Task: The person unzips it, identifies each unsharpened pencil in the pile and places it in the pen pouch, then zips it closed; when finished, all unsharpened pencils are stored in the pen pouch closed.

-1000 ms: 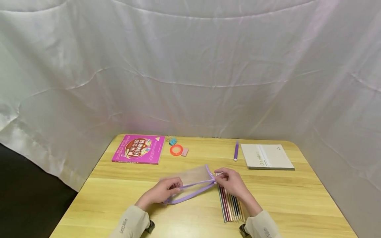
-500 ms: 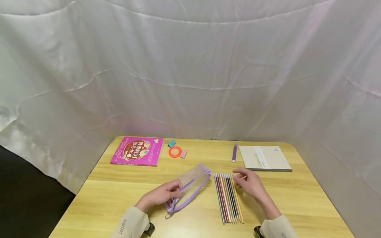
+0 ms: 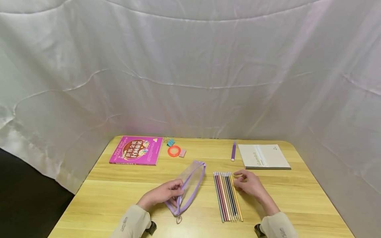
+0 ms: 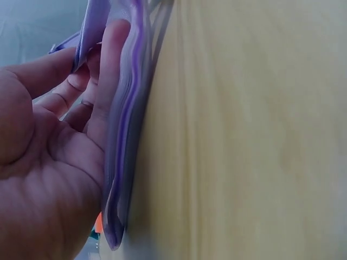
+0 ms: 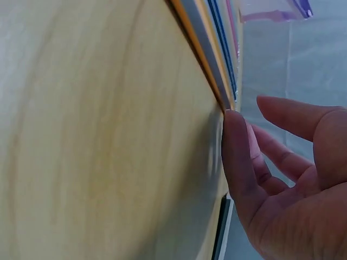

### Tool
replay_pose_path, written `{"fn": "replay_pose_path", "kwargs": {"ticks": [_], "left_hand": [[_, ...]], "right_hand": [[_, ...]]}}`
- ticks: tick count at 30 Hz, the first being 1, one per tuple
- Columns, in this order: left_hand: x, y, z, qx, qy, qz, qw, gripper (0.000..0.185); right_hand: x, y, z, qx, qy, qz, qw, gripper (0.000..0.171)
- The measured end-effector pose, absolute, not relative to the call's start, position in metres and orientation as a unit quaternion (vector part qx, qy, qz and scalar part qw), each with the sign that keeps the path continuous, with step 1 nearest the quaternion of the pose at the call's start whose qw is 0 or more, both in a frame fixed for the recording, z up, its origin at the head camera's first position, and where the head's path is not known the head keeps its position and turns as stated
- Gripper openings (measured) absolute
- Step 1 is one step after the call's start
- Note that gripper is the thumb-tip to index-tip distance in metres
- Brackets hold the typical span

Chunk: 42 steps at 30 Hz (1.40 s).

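My left hand (image 3: 162, 193) pinches the edge of a see-through zip pouch (image 3: 194, 181) with purple trim. In the left wrist view, thumb and fingers hold the purple edging, and the zipper (image 4: 127, 103) runs down beside the palm. The pouch's mouth gapes a little, and a small ring (image 3: 179, 219) hangs at its near corner. Several pencils (image 3: 227, 198) lie side by side to the right of the pouch, points toward me. My right hand (image 3: 251, 183) is at their right side, thumb and fingers apart. In the right wrist view a fingertip is right at the outermost pencil's end (image 5: 225, 103).
Back left lies a pink book (image 3: 137, 150). Near it are a teal binder clip (image 3: 170, 142), an orange-red ring of tape (image 3: 174, 151) and a pink eraser (image 3: 182, 153). Back right are a purple marker (image 3: 233, 152) and a pale notebook (image 3: 264, 156). Grey curtains (image 3: 190, 66) surround the table.
My right hand has let go of the pouch's far end and moved right, beside the pencils. The pouch has turned in my left hand, its ring end swinging toward me.
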<state>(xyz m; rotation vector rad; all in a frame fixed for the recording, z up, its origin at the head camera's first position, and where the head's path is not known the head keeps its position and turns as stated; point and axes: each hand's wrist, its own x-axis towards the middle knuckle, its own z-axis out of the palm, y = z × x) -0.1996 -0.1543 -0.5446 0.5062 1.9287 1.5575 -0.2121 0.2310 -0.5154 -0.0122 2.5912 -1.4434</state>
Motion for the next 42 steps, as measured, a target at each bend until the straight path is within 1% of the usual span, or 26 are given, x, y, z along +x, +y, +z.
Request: {"fn": "replay_pose_path", "kwargs": {"ticks": [3,10,16,26,34,42], "left_hand": [[-0.2,-0.152,-0.545,0.189,0.715,0.596,0.313,0.02],[-0.2,-0.147,-0.549,0.181,0.69,0.616,0.334,0.018],[-0.2,-0.143,-0.555,0.156,0.681,0.635,0.329,0.014],[-0.195,-0.142,-0.557,0.164,0.663,0.654,0.325,0.017],[-0.196,-0.139,-0.56,0.17,0.663,0.658,0.313,0.019],[-0.195,-0.145,-0.562,0.17,0.66,0.661,0.314,0.021]], "right_hand": [[-0.214,0.23,-0.52,0.003,0.871,-0.482,0.095,0.043],[-0.216,0.229,-0.523,0.0,0.875,-0.474,0.102,0.045],[-0.219,0.228,-0.524,0.003,0.879,-0.466,0.102,0.05],[-0.218,0.229,-0.525,0.002,0.882,-0.461,0.096,0.056],[-0.219,0.23,-0.526,0.001,0.884,-0.457,0.094,0.071],[-0.221,0.223,-0.526,0.003,0.89,-0.445,0.096,0.069]]}}
